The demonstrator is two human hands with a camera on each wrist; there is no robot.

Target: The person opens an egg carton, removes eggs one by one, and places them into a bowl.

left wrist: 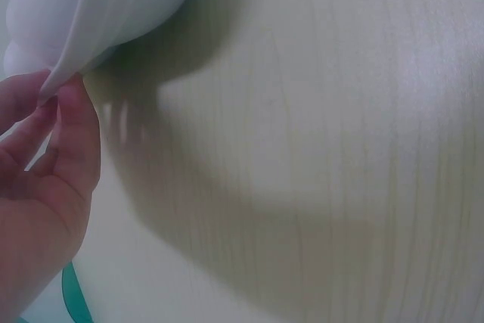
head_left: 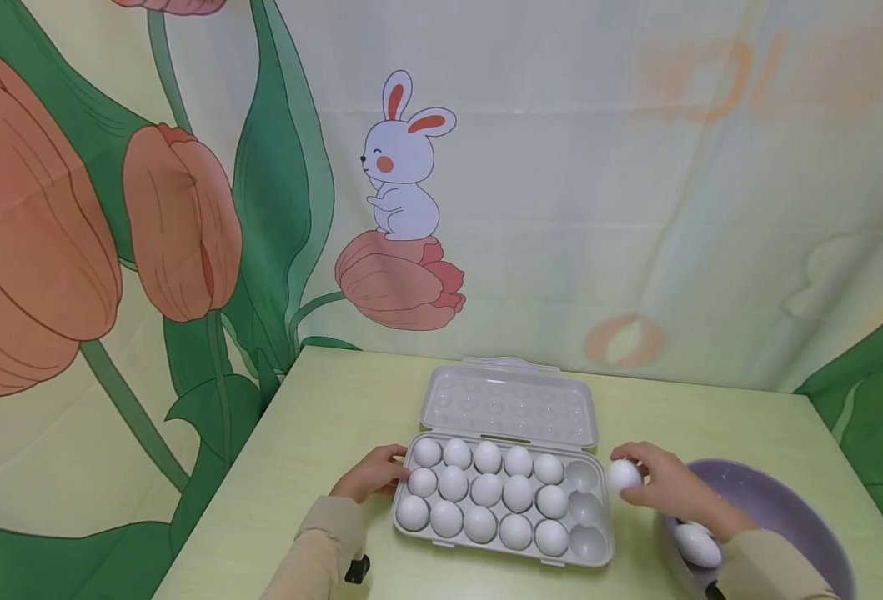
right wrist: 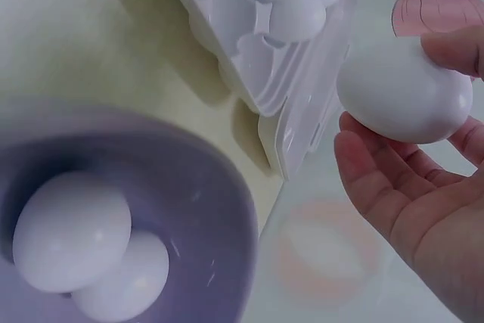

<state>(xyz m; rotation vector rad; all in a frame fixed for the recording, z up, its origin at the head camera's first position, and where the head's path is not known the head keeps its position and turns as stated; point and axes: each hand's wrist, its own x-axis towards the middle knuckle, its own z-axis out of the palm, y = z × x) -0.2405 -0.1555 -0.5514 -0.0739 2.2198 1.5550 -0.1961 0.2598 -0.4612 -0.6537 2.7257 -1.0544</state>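
A white plastic egg carton (head_left: pixel 501 553) lies with its lid (head_left: pixel 509 400) folded back, and rows of white eggs fill all but its right-hand column of hollows. At the carton's left end my left hand (head_left: pixel 375 473) pinches the rim between thumb and fingers, as the left wrist view (left wrist: pixel 53 164) also shows. My right hand (head_left: pixel 662 479) holds a single white egg (head_left: pixel 624 476) by its sides, just right of the carton. In the right wrist view the egg (right wrist: pixel 401 92) sits between thumb and fingertips, above table level.
Under the right forearm stands a purple bowl (head_left: pixel 794 517) with two white eggs (right wrist: pixel 72 232) in it. The pale wood-grain table (head_left: pixel 321 400) ends at a cloth backdrop (head_left: pixel 531 208) printed with tulips and a rabbit.
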